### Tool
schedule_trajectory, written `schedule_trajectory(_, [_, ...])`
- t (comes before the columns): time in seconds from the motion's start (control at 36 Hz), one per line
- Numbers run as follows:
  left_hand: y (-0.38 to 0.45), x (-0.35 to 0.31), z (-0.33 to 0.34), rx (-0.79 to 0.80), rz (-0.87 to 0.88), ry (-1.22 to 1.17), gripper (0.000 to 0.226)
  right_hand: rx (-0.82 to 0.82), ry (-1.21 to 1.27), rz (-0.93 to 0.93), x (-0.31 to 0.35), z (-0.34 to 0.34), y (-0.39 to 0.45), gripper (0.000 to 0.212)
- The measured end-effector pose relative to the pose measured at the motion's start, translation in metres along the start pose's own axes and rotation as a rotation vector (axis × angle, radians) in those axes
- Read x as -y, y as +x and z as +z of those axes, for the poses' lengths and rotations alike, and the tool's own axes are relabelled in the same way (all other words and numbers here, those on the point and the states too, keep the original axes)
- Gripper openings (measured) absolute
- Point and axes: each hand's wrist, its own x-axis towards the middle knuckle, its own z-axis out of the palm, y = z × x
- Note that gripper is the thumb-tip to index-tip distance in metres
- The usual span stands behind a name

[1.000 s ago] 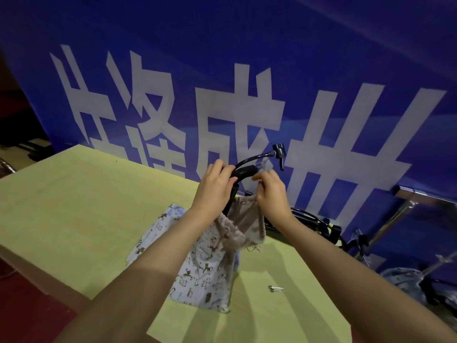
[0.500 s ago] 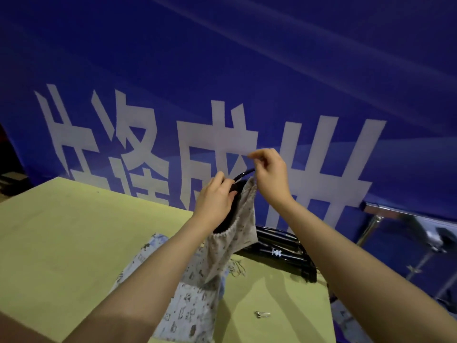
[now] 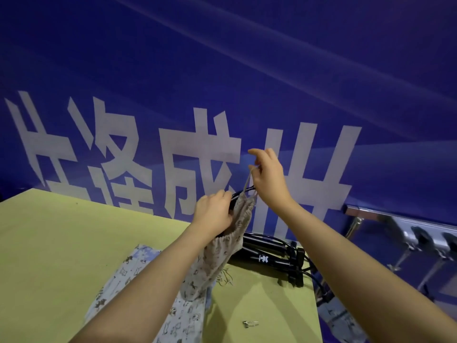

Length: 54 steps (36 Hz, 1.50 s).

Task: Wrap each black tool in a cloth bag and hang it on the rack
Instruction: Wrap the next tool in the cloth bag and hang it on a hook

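A blue banner (image 3: 222,70) with big white characters filled the whole backdrop, and below it, from about seven to five o'clock, lay the yellow-green worktop (image 3: 61,243). At three o'clock a metal rack (image 3: 395,224) jutted out beside the worktop; I could not tell whether anything wrapped hung on it yet. Flat on the worktop at six o'clock lay a pale blue printed cloth bag (image 3: 128,276), apparently not yet used. Just right of centre, a pile of black tools (image 3: 272,256) lay unwrapped, so most of the job seemed still ahead. In the middle, a beige cloth bag (image 3: 222,253) stood up off the worktop, with the black tool (image 3: 243,191) inside it and only the thin dark loop at its top showing above the gathered mouth. The left hand (image 3: 214,214) was curled around the bag's neck, gripping it with the tool inside. The right hand (image 3: 268,177), raised toward twelve o'clock, pinched the drawstring (image 3: 247,180) and held it taut. I judged the bag to be mid-cinch: this one was nearly wrapped, hanging not yet done. A small metal pin (image 3: 251,323) lay loose at five o'clock.
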Motion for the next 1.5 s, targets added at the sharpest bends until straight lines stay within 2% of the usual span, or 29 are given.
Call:
schedule_trajectory(0.11, [0.005,-0.001,0.000,0.005,-0.053,-0.121,0.021,-0.053,0.262,0.238,0.002,0.003,0.006,0.018])
schedule_trajectory(0.22, [0.007,0.001,0.003,-0.021,-0.055,-0.204,0.024,-0.050,0.476,0.468,-0.002,0.010,0.005,0.043])
schedule_trajectory(0.33, [0.005,0.001,0.007,-0.005,-0.049,-0.135,0.046,0.014,0.520,0.561,0.001,0.013,0.009,0.050])
schedule_trajectory(0.44, [0.007,0.001,0.009,-0.009,-0.074,-0.138,0.054,-0.081,0.390,0.409,0.007,0.012,0.012,0.054])
schedule_trajectory(0.56, [0.007,-0.001,0.001,0.019,-0.051,-0.102,0.037,-0.102,0.258,0.209,0.015,0.009,0.014,0.050])
schedule_trajectory(0.61, [0.007,-0.002,-0.003,-0.020,-0.053,-0.084,0.033,-0.110,0.189,0.135,0.019,0.008,0.016,0.048])
schedule_trajectory(0.69, [0.006,-0.003,-0.006,-0.075,-0.073,-0.065,0.044,-0.119,0.120,0.062,0.022,0.007,0.021,0.041])
schedule_trajectory(0.86, [0.010,-0.007,-0.024,-0.087,-0.123,0.121,0.064,-0.161,0.210,0.021,0.031,0.000,0.028,0.040])
schedule_trajectory(1.0, [0.014,-0.023,-0.042,-0.130,-0.157,0.015,0.066,-0.192,0.241,0.017,0.043,-0.014,0.032,0.042])
schedule_trajectory(1.08, [0.018,-0.034,-0.045,-0.200,-0.136,-0.108,0.057,-0.238,0.241,0.027,0.047,-0.027,0.035,0.050])
schedule_trajectory(1.19, [0.021,-0.055,-0.048,-0.290,-0.063,-0.181,0.036,-0.281,0.229,0.040,0.045,-0.051,0.029,0.051])
schedule_trajectory(1.33, [0.020,-0.096,-0.049,-0.262,0.039,-0.231,0.019,-0.364,0.177,-0.011,0.029,-0.087,0.012,0.051])
schedule_trajectory(1.5, [0.008,-0.164,-0.053,-0.153,0.091,-0.414,0.016,-0.369,0.059,-0.015,-0.005,-0.139,-0.013,0.054])
